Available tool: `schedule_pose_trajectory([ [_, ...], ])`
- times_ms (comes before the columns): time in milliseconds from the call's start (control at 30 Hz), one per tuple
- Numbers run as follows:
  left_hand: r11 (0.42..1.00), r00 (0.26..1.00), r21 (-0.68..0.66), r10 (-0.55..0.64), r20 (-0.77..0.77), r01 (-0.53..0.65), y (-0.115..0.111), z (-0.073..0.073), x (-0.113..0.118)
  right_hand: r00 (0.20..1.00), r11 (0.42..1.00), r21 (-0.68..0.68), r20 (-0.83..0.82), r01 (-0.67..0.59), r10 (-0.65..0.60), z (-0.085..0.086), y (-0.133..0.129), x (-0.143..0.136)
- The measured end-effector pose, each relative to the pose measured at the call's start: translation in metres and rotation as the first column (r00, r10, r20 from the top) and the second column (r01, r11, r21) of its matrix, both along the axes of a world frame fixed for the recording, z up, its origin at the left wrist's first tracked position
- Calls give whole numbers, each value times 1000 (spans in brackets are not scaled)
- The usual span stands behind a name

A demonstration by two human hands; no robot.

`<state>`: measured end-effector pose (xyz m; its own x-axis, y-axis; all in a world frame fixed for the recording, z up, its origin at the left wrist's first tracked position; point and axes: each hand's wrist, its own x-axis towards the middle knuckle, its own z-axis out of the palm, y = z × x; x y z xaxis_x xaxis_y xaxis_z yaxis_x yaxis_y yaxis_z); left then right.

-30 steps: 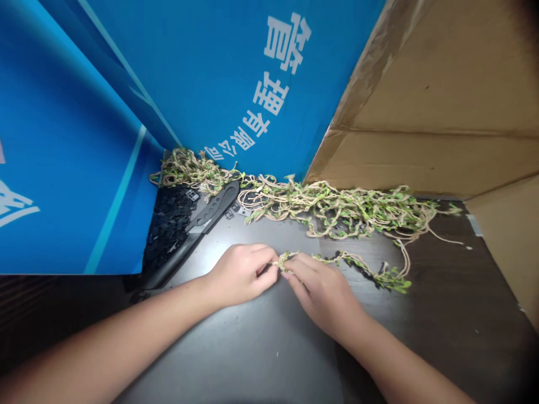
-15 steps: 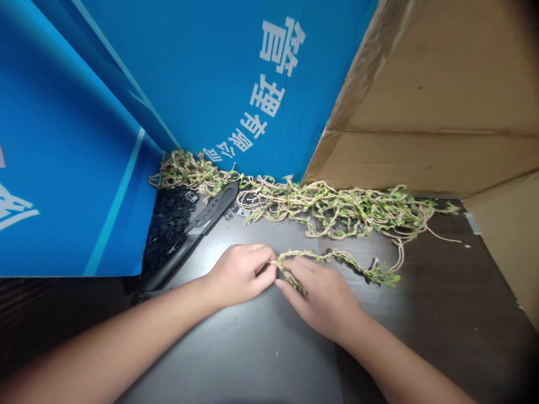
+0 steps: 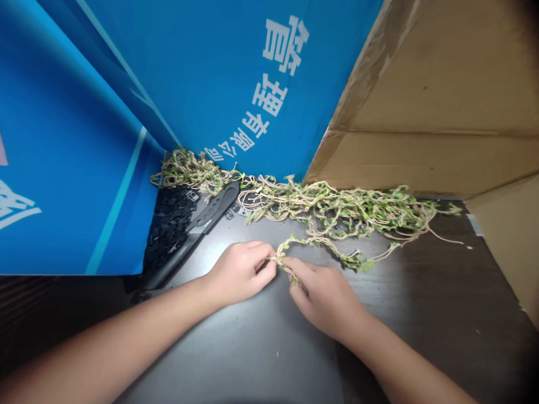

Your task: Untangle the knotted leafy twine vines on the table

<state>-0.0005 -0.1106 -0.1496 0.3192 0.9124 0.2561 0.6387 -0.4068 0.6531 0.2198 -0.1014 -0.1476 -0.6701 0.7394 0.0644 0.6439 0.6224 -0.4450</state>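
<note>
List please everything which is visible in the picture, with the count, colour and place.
Leafy cord: one, beige and green, between the hands and trailing right
Tangled cords: uncountable, beige and green, along the table's back
Long tool: one, black and grey, slanting, left of the tangle's longer part
Small flat pieces: uncountable, mostly black, left of the tool
Printed board: two faces, blue with white lettering, back and left
Cardboard: two faces, brown, back and right
Table: one, dark, grey area under the hands
Left hand: one, bare, pinching the cord
Right hand: one, bare, gripping the cord

The twine garland (image 3: pixel 279 257) looks rough and fibrous — the cardboard (image 3: pixel 421 151) matt, the worktop (image 3: pixel 252 336) smoothly glossy.
</note>
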Motion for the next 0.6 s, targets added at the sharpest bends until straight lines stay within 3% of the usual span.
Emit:
schedule_pose_trajectory([
  [233,996,997,58,-71,-30,73,-1,0,-1,994,1000,26,-110,-4,7,1,0,-1],
  [600,996,996,43,-78,-37,79,-1,1,0,995,999,-51,-99,-18,13,1,1,-1],
])
